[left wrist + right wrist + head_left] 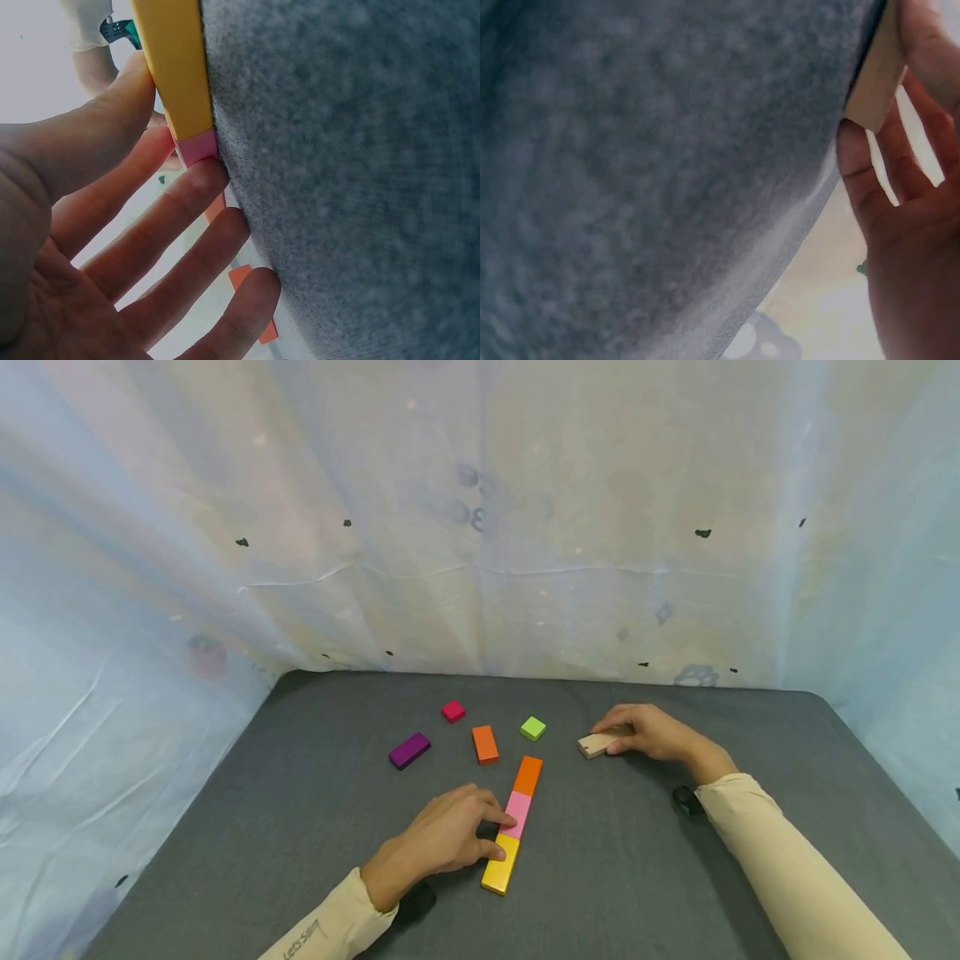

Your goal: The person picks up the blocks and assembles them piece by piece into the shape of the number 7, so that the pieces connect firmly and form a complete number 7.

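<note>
A yellow block [500, 865], a pink block [517, 811] and an orange block [528, 775] lie end to end in a slanting row. At the row's left side is my left hand [450, 831], its index finger on the pink block and its thumb against the yellow block. In the left wrist view the fingers [161, 221] are spread and fairly straight beside the row. My right hand [651, 732] holds a plain wooden block [597, 743] between thumb and fingers, low at the tabletop. One end of that wooden block [877, 79] shows in the right wrist view.
Beyond the row lie a purple block [409, 750], a small red block [453, 711], a second orange block [485, 744] and a small green block [533, 728]. The dark grey tabletop [315, 827] ends at a pale hanging sheet [525, 610].
</note>
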A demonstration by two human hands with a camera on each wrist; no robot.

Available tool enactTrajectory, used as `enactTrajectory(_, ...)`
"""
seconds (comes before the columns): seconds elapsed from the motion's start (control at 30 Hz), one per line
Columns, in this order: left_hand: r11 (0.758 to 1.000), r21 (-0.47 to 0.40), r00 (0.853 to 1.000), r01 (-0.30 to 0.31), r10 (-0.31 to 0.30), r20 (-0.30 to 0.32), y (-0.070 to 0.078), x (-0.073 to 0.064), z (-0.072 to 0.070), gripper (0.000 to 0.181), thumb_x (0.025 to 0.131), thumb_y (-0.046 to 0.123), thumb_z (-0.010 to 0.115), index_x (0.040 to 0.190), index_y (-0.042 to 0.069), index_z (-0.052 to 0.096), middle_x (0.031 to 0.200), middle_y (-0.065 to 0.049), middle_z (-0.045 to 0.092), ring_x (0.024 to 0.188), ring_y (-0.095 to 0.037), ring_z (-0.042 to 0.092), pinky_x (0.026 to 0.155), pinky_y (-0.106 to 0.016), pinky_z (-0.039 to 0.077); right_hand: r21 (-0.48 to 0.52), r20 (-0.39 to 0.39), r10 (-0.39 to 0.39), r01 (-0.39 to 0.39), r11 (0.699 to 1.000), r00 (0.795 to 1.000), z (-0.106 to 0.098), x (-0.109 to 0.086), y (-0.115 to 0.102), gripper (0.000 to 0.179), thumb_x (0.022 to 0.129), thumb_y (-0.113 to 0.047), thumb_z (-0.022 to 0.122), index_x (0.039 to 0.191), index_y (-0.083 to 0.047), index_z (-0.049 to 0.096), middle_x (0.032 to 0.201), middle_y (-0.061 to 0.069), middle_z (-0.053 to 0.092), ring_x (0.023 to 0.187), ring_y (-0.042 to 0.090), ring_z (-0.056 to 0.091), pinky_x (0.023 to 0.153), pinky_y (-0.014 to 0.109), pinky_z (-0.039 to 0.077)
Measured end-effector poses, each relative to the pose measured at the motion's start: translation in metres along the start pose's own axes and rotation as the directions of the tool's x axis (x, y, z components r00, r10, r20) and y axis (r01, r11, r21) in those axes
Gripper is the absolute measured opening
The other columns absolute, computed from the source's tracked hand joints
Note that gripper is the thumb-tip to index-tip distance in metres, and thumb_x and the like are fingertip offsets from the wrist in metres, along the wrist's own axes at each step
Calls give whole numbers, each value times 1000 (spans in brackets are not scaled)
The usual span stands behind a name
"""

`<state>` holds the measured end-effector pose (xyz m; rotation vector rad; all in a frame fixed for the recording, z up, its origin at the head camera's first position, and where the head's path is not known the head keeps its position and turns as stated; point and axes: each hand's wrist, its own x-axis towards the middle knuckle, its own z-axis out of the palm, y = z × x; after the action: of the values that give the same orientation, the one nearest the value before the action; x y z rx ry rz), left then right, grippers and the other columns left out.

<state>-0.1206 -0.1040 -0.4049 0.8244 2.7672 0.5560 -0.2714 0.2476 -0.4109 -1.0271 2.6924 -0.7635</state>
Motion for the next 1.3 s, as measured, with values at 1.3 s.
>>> enactTrajectory(1.3, 1000, 7, 1000, 16, -16, 22, 4, 2, 0, 39, 83, 38, 80, 121, 36, 72, 113, 15, 66, 101, -6, 55, 84, -29, 50, -37, 66, -165, 168, 985, 984, 14, 42, -36, 33, 94, -10, 66, 127, -15, 69, 131, 6, 64, 119, 27, 61, 98, 48, 51)
